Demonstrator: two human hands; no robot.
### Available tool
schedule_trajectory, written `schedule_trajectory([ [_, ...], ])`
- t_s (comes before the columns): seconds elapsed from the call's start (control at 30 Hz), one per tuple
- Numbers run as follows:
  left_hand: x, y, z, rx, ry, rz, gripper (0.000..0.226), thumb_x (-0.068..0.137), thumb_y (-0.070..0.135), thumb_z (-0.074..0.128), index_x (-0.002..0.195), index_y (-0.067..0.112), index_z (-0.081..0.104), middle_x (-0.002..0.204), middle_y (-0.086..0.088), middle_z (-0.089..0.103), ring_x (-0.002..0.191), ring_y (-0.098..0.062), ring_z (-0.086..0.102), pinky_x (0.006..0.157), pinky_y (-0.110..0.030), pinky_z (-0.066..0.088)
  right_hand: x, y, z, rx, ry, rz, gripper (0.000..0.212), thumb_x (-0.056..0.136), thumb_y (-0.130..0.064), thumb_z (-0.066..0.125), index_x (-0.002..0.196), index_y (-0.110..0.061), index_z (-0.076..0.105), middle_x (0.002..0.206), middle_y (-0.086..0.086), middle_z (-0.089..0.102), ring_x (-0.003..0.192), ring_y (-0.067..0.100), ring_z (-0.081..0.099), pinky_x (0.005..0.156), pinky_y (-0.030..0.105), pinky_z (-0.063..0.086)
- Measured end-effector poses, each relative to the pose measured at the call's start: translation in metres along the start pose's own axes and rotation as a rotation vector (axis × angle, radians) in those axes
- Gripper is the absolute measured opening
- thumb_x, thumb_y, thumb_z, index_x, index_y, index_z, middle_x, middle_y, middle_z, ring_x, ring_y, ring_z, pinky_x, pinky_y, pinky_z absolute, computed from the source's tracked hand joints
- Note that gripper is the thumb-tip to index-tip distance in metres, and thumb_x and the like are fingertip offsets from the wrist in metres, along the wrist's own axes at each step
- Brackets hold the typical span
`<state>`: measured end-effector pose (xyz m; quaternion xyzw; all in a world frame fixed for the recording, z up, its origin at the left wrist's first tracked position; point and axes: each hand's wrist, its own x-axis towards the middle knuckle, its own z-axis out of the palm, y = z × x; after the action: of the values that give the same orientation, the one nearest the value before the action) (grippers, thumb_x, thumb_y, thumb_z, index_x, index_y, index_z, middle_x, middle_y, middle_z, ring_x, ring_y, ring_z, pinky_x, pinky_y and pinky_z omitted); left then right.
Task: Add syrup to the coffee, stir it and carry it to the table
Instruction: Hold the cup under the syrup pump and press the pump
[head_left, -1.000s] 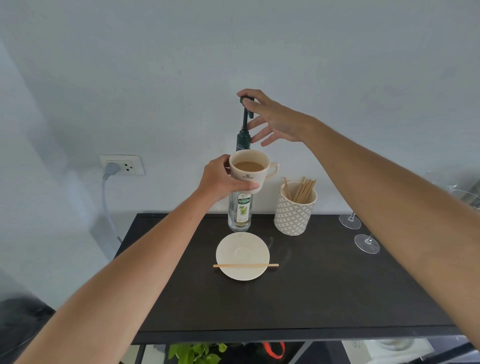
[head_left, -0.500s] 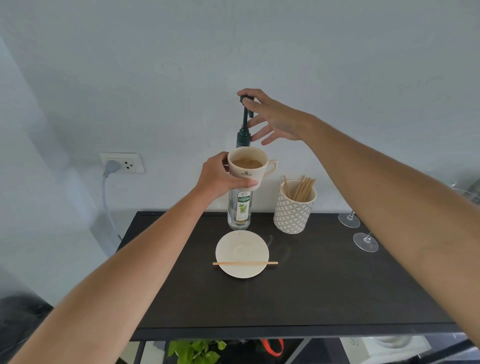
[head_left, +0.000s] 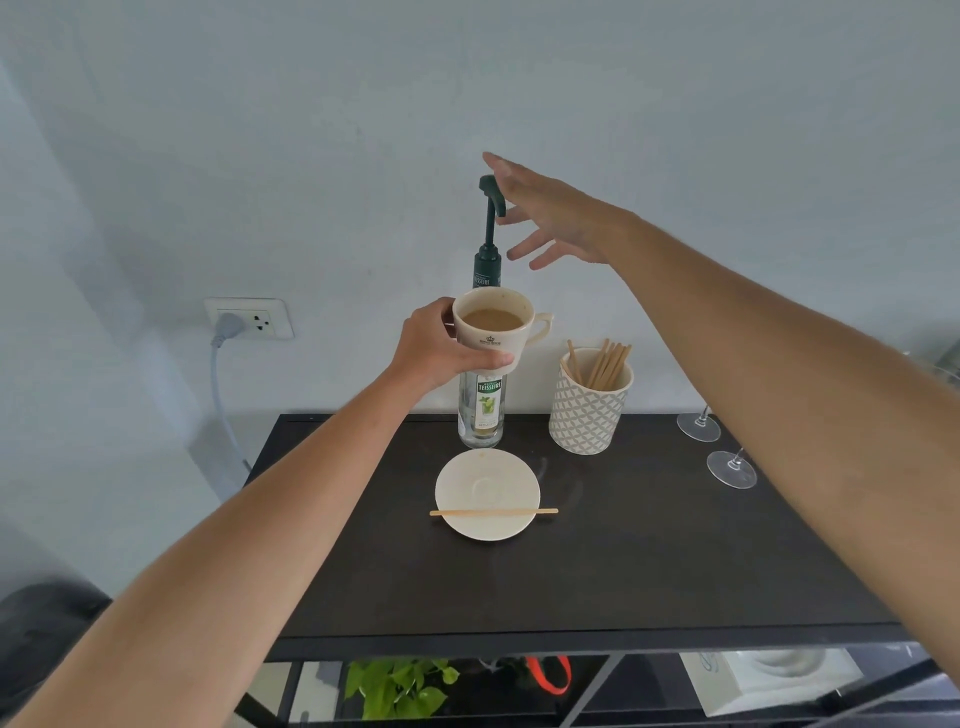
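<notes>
A cream cup (head_left: 493, 332) filled with light brown coffee is held in the air by my left hand (head_left: 441, 347), whose fingers wrap round its side. The cup hangs in front of a clear syrup bottle (head_left: 482, 410) with a dark green pump (head_left: 489, 218). My right hand (head_left: 558, 218) hovers just right of the pump head with fingers spread and straight, off the pump. Below the cup, a cream saucer (head_left: 487, 488) lies on the black table (head_left: 597, 561) with a wooden stir stick (head_left: 493, 512) laid across it.
A patterned white holder (head_left: 589, 410) with several wooden sticks stands right of the bottle. Two wine glass bases (head_left: 731, 467) sit near the table's right edge. A wall socket with a grey plug (head_left: 248, 319) is at left. A green plant (head_left: 400, 686) shows below the table.
My right hand has lifted off the pump head and opened, drifting slightly right. My left hand keeps the cup under the spout, a touch lower.
</notes>
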<state>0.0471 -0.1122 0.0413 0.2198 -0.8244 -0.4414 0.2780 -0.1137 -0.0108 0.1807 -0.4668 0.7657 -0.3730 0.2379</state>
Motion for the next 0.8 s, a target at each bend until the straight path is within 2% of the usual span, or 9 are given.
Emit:
schedule_trajectory([
  [0.2, -0.011, -0.007, 0.002, 0.014, -0.006, -0.003, 0.074, 0.053, 0.045, 0.095, 0.115, 0.02, 0.063, 0.105, 0.009, 0.069, 0.095, -0.005, 0.064, 0.08, -0.03, 0.058, -0.011, 0.037, 0.023, 0.135, 0.137, 0.027, 0.071, 0.097, -0.078, 0.021, 0.16, -0.046, 0.017, 0.16, 0.007, 0.044, 0.121, 0.032, 0.065, 0.107, 0.054, 0.048],
  [0.3, -0.019, -0.015, 0.006, 0.004, -0.013, -0.026, 0.072, 0.053, 0.041, 0.097, 0.113, 0.021, 0.063, 0.103, 0.011, 0.07, 0.096, -0.007, 0.066, 0.081, -0.029, 0.056, -0.023, 0.064, 0.043, 0.154, 0.214, 0.098, 0.073, 0.1, -0.074, 0.016, 0.16, -0.034, 0.03, 0.147, 0.008, 0.059, 0.114, 0.026, 0.068, 0.1, 0.047, 0.051],
  [0.4, -0.031, -0.025, 0.012, -0.02, -0.026, -0.051, 0.073, 0.052, 0.037, 0.098, 0.114, 0.02, 0.064, 0.105, 0.01, 0.07, 0.097, -0.007, 0.066, 0.085, -0.032, 0.057, -0.04, 0.092, 0.068, 0.138, 0.199, 0.165, 0.073, 0.103, -0.07, 0.016, 0.14, -0.025, 0.06, 0.121, 0.004, 0.073, 0.103, 0.016, 0.069, 0.095, 0.04, 0.052],
  [0.47, -0.039, -0.034, 0.018, -0.021, -0.032, -0.056, 0.075, 0.051, 0.036, 0.098, 0.115, 0.019, 0.064, 0.106, 0.008, 0.07, 0.098, -0.007, 0.066, 0.086, -0.031, 0.057, -0.052, 0.108, 0.088, 0.138, 0.166, 0.198, 0.074, 0.104, -0.068, 0.02, 0.127, -0.019, 0.07, 0.114, 0.001, 0.075, 0.104, 0.016, 0.07, 0.098, 0.04, 0.053],
  [0.53, -0.049, -0.042, 0.025, -0.038, -0.022, -0.071, 0.076, 0.05, 0.034, 0.098, 0.115, 0.017, 0.064, 0.106, 0.007, 0.07, 0.098, -0.008, 0.066, 0.085, -0.03, 0.057, -0.062, 0.118, 0.106, 0.139, 0.161, 0.223, 0.073, 0.104, -0.068, 0.025, 0.125, -0.016, 0.071, 0.115, 0.001, 0.076, 0.103, 0.017, 0.072, 0.103, 0.042, 0.053],
  [0.67, -0.064, -0.057, 0.038, -0.021, 0.022, -0.114, 0.077, 0.045, 0.037, 0.097, 0.111, 0.02, 0.063, 0.102, 0.01, 0.068, 0.094, -0.005, 0.065, 0.076, -0.017, 0.053, -0.074, 0.131, 0.132, 0.179, 0.141, 0.245, 0.069, 0.103, -0.068, 0.029, 0.115, -0.019, 0.076, 0.109, 0.001, 0.079, 0.096, 0.016, 0.076, 0.101, 0.041, 0.056],
  [0.8, -0.076, -0.071, 0.046, -0.021, 0.026, -0.153, 0.078, 0.043, 0.038, 0.096, 0.11, 0.021, 0.062, 0.101, 0.012, 0.068, 0.09, 0.0, 0.065, 0.078, -0.021, 0.056, -0.077, 0.144, 0.149, 0.188, 0.16, 0.259, 0.063, 0.101, -0.071, 0.03, 0.091, -0.031, 0.079, 0.093, -0.008, 0.08, 0.09, 0.013, 0.077, 0.099, 0.04, 0.056],
])
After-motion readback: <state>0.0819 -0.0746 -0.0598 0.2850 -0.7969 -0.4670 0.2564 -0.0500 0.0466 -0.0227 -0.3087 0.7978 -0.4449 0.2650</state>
